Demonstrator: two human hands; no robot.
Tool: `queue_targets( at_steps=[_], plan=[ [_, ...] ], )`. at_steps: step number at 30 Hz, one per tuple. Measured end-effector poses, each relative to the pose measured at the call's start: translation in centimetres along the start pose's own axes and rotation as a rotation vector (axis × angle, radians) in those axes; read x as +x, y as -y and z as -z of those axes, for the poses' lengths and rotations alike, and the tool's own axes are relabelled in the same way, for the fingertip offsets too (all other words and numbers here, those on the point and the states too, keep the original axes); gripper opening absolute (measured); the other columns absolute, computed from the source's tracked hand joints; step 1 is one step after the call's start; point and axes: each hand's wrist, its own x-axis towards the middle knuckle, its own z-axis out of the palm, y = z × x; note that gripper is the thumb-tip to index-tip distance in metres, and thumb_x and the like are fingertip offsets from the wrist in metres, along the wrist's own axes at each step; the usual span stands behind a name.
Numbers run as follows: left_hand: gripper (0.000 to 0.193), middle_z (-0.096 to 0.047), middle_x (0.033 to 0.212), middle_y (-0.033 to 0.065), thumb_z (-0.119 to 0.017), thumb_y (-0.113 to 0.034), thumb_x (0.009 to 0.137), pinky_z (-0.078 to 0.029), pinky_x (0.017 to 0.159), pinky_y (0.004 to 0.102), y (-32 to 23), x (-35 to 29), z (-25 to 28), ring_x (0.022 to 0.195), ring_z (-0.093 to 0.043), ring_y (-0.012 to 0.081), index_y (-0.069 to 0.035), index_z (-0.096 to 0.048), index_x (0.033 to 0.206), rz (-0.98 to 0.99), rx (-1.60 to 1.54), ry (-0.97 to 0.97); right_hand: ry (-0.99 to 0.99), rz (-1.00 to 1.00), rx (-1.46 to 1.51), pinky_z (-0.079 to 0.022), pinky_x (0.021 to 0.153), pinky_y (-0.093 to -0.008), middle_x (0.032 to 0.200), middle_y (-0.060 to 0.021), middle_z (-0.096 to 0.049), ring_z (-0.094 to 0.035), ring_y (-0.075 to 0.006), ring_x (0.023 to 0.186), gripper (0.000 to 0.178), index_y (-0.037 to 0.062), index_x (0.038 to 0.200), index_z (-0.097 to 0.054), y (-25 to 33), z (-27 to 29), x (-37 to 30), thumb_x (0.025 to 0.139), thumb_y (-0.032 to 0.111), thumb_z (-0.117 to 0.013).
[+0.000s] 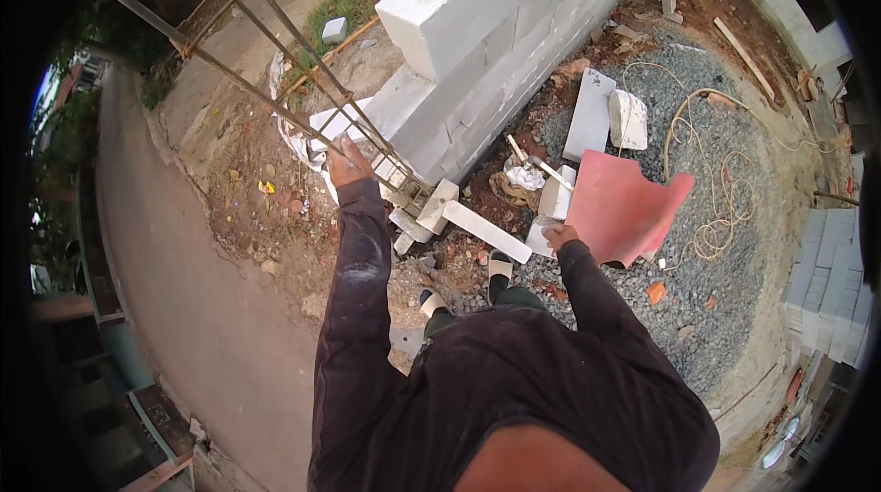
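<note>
My left hand (351, 164) is closed around a bar of the upright rebar cage (266, 93), which stands at the end of the white block wall (496, 61). Lower and to the right, my right hand (560, 236) is closed, its fingers partly hidden. It is beside the left edge of a curved red sheet (624, 203), next to pale blocks (554, 198); what it holds, if anything, I cannot make out. A long narrow white piece (486, 231) lies in front of my feet, close to the cage's base.
Grey gravel (725, 262) spreads to the right, with a coiled pale hose (725, 230) across it. White blocks (590, 114) and a crumpled white bag (525, 177) lie along the wall. On the left runs a paved road (174, 281). Stacked blocks (830, 262) stand far right.
</note>
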Motion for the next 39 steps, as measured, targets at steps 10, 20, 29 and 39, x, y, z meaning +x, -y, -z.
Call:
queue_targets(
  at_steps=[10,20,29,39],
  plan=[
    [0.037,-0.057,0.067,0.0113,-0.038,-0.032,0.092,-0.045,0.053,0.0318,-1.3,-0.4,-0.9,0.054,-0.058,0.0191,0.001,-0.050,0.106,0.138,-0.045,-0.053,0.123,0.090,-0.120,-0.044,0.078,-0.0354,0.086,-0.0149,-0.064,-0.060,-0.0279,0.083,0.033,0.0113,0.089,-0.067,3.6,-0.3,3.8,0.076,0.040,-0.058],
    [0.040,-0.060,0.080,0.0144,-0.040,-0.034,0.091,-0.048,0.057,0.0312,-1.9,-0.2,-0.7,0.059,-0.061,0.0194,0.001,-0.048,0.109,0.215,0.051,-0.051,0.193,-0.106,-0.277,-0.047,0.072,-0.0334,0.083,-0.0114,-0.065,-0.062,-0.0221,0.075,0.033,0.0065,0.095,-0.065,-2.2,2.9,1.2,0.081,0.035,-0.054],
    [0.054,-0.058,0.076,0.0149,-0.042,-0.045,0.088,-0.047,0.052,0.0284,-0.6,-0.2,-1.2,0.056,-0.058,0.0184,0.004,-0.045,0.111,0.126,-0.115,-0.116,0.312,0.154,-1.045,-0.043,0.085,-0.0383,0.103,-0.0204,-0.058,-0.056,-0.0341,0.095,0.037,0.0041,0.098,-0.063,-15.1,5.2,1.0,0.081,0.033,-0.046],
    [0.049,-0.059,0.074,0.0143,-0.040,-0.041,0.089,-0.047,0.053,0.0294,-1.9,-0.2,-1.3,0.054,-0.059,0.0182,0.002,-0.046,0.111,0.170,-0.057,-0.116,0.157,0.080,-0.742,-0.044,0.081,-0.0395,0.094,-0.0162,-0.062,-0.057,-0.0298,0.094,0.035,0.0055,0.093,-0.064,-14.6,2.5,1.2,0.078,0.035,-0.054]
  ],
)
